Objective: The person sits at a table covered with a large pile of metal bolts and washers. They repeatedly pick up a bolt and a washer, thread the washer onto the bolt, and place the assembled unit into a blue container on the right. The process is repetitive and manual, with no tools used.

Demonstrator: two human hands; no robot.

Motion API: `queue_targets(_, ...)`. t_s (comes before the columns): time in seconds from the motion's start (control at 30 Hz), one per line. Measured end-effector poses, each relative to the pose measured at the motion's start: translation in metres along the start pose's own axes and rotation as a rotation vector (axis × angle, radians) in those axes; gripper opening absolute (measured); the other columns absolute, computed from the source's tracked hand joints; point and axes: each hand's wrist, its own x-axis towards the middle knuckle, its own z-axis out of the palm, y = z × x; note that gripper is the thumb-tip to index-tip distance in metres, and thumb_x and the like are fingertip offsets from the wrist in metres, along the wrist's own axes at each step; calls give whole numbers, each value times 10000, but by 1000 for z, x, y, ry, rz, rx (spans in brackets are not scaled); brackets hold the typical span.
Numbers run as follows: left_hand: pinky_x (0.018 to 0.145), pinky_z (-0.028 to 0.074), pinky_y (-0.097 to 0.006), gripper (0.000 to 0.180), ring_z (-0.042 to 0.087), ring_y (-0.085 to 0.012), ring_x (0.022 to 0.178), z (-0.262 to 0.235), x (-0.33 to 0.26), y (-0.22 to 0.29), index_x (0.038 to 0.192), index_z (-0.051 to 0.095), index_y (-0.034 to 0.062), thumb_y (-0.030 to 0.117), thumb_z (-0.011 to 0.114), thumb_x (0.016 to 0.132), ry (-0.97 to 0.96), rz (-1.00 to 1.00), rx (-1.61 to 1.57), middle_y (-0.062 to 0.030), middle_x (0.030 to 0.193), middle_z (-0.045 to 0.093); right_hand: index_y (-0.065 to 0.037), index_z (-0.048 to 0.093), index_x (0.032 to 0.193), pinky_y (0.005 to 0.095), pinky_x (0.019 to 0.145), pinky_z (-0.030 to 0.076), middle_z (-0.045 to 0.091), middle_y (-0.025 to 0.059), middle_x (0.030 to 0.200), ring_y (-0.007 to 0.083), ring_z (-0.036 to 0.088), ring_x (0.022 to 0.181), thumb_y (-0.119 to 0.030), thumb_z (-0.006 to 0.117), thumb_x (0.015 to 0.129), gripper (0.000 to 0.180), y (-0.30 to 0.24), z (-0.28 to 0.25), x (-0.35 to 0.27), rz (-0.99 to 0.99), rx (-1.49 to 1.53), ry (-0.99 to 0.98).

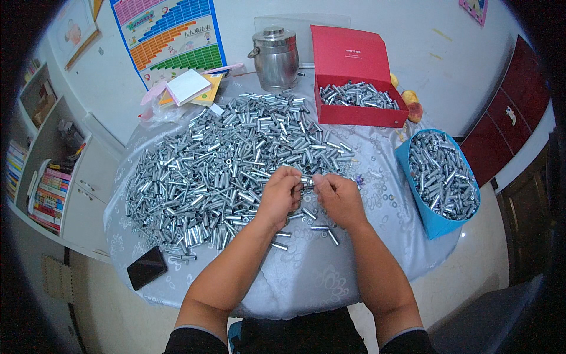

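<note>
Small metal sleeve (pixel 306 182): pinched between fingertips of left hand (pixel 279 197) and right hand (pixel 341 199), held over table (pixel 312 271). Loose sleeve heap (pixel 230 159) just beyond left hand. Blue bin (pixel 433 221) of sleeves right; red box (pixel 359 115) beyond.

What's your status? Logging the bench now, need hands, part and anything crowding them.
Left hand and right hand together, both pinching one small metal sleeve. Big pile of metal sleeves on the table under and left of the hands. Nothing blocking them.
</note>
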Motion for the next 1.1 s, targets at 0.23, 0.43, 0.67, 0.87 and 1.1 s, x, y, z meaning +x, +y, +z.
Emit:
queue_targets(0.23,409,274,-215,81,369,-56,481,-1,0,0,975,535,109,107,500,902,0,-18,12,24,682,474,6,642,857,316,578,464,617,116,693,171,584,610,-213,680,881,223,-9,1,-5,-134,-4,30)
queue_targets(0.43,414,273,-212,73,377,-54,500,0,-2,1,968,536,114,113,506,902,11,-33,12,26,689,480,-6,652,896,302,598,477,644,99,726,151,589,629,-234,659,899,228,-8,4,-5,-140,99,33)
queue_targets(0.67,414,272,-209,66,378,-54,500,0,-1,-1,960,537,118,113,514,899,6,-35,-14,29,686,481,-17,652,931,291,595,479,655,67,743,127,579,636,-242,662,898,227,-2,5,-4,-173,152,45)
queue_targets(0.87,406,256,-211,60,362,-56,487,1,-3,0,956,533,115,117,511,900,15,-24,-9,28,684,471,-9,651,901,294,571,462,651,64,725,127,566,623,-246,659,902,237,0,5,-3,-106,130,17)
queue_targets(1.1,404,271,-223,67,363,-61,478,0,-4,1,960,531,105,107,508,897,5,-21,-12,23,680,471,21,642,873,294,576,461,633,54,702,112,560,625,-256,644,913,279,-1,7,-5,-84,140,17)
